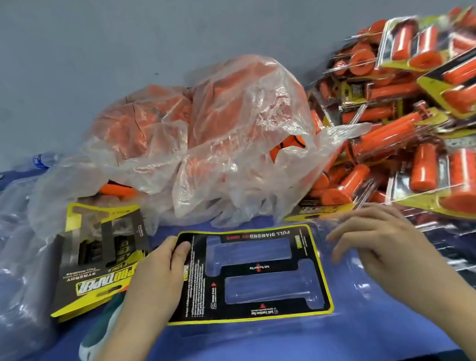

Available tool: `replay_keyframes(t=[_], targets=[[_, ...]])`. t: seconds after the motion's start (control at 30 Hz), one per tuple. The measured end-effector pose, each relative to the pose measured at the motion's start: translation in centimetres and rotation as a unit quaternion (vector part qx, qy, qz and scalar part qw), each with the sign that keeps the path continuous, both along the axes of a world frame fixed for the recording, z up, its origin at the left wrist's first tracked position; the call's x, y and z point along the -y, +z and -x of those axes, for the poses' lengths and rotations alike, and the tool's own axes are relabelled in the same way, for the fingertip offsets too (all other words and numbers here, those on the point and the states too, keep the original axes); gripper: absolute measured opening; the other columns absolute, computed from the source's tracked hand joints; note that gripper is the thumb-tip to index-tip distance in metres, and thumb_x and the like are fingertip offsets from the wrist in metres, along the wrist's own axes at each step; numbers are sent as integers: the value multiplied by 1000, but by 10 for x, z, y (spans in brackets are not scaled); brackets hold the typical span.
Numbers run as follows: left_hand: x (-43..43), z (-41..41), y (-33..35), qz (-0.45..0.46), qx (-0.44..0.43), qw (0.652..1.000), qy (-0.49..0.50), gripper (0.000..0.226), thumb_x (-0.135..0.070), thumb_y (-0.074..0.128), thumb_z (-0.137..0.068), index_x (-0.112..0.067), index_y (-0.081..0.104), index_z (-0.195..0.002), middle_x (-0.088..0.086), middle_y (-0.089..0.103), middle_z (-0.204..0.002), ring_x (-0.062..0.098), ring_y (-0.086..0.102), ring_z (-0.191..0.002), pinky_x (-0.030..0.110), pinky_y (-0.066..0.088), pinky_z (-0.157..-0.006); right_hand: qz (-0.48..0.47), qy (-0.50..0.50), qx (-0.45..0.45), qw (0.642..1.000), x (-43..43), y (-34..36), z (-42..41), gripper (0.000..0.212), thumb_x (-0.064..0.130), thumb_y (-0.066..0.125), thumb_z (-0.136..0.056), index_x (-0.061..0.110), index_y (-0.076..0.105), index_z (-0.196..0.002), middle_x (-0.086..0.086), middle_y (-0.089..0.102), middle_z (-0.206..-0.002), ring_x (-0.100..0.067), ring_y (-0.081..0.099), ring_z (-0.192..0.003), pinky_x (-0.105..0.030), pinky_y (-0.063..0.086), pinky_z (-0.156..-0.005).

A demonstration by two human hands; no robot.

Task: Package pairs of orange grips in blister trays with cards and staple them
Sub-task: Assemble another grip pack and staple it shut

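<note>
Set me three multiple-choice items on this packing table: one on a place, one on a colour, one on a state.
1. The pile of finished packs lies:
A. right of the clear bag of orange grips
B. left of it
C. in front of it

2. The border of the card held by the left hand is:
A. red
B. yellow
C. white

3. The right hand:
A. grips scissors
B. holds an orange grip
C. is open, holding nothing

Key:
1 A: the packs are heaped at the right of the view, past the bag.
2 B: a yellow rim runs round the black card.
3 C: its fingers are relaxed and curl round nothing.
</note>
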State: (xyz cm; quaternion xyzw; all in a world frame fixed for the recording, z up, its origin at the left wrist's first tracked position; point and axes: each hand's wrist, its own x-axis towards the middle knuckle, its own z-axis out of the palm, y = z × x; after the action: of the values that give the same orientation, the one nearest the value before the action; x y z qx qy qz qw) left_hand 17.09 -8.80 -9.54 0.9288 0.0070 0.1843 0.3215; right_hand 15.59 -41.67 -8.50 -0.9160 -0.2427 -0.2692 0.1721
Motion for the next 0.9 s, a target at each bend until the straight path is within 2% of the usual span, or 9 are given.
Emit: replay_keyframes(t=[0.07,0.17,0.37,0.43,0.5,0.53,0.7,0.8,0.9], targets=[[1,0,-3,-21,-1,1000,5,29,-30,48,-101,-22,46,-74,2,60,-66,32,57,-72,44,41,-64,-57,-40,-14,997,5,-5,-4,50,-24,64,-66,25,72,-76,10,71,-91,-28,64,-94,-46,45,-89],[4,-1,-7,-50,-9,999,14,27,-31,47,-102,-18,49,-79,5,62,-69,36,57,-75,49,44,-68,-91,-71,-13,993,1,-12,-8,31,-5,58,-84,22,70,-93,7,67,-99,-26,59,-95,-47,45,-87],[9,-2,-16,-72,6,997,29,25,-39,51,-98,-25,50,-78,-7,53,-61,23,51,-63,40,36,-57,1,-86,-16,996,-18,-20,-14,23,10,72,-84,20,74,-104,-2,68,-113,-33,62,-108,-57,40,-103],[9,-1,-17,-81,1,995,54,26,-46,51,-96,-23,60,-105,-7,62,-81,24,58,-78,38,42,-65,15,-94,-14,995,-20,-22,-14,24,14,72,-84,21,73,-106,-3,67,-116,-33,61,-110,-58,38,-106],[9,1,-19,-95,-24,992,78,57,-53,47,-94,-17,46,-139,0,57,-115,26,59,-102,40,47,-79,20,-94,-15,995,-21,-22,-14,23,17,72,-84,23,73,-106,-3,66,-118,-33,60,-111,-57,36,-108],[9,3,-19,-103,-18,991,81,63,-54,45,-94,-16,40,-145,1,50,-123,26,58,-108,40,47,-81,24,-93,-14,995,-22,-22,-14,22,18,72,-84,23,74,-105,-3,66,-119,-33,60,-112,-57,35,-109],[7,13,-22,-134,-15,991,-1,51,-47,39,-96,-17,52,-135,-3,49,-133,21,45,-125,37,40,-102,42,-94,-4,995,-24,-24,-13,20,20,75,-81,22,75,-101,-6,66,-119,-34,62,-110,-61,36,-107],[5,17,-30,-144,-60,987,-40,48,-46,39,-99,-24,48,-141,-11,42,-146,11,33,-135,30,30,-111,44,-96,10,994,-25,-25,-13,21,19,77,-79,24,76,-99,-7,67,-116,-36,62,-108,-61,36,-106],[4,18,-32,-155,-78,984,-41,50,-47,33,-101,-25,42,-145,-14,37,-149,9,32,-136,30,30,-111,45,-96,8,994,-24,-26,-14,23,19,78,-79,23,76,-102,-8,66,-115,-36,62,-108,-61,35,-107]])
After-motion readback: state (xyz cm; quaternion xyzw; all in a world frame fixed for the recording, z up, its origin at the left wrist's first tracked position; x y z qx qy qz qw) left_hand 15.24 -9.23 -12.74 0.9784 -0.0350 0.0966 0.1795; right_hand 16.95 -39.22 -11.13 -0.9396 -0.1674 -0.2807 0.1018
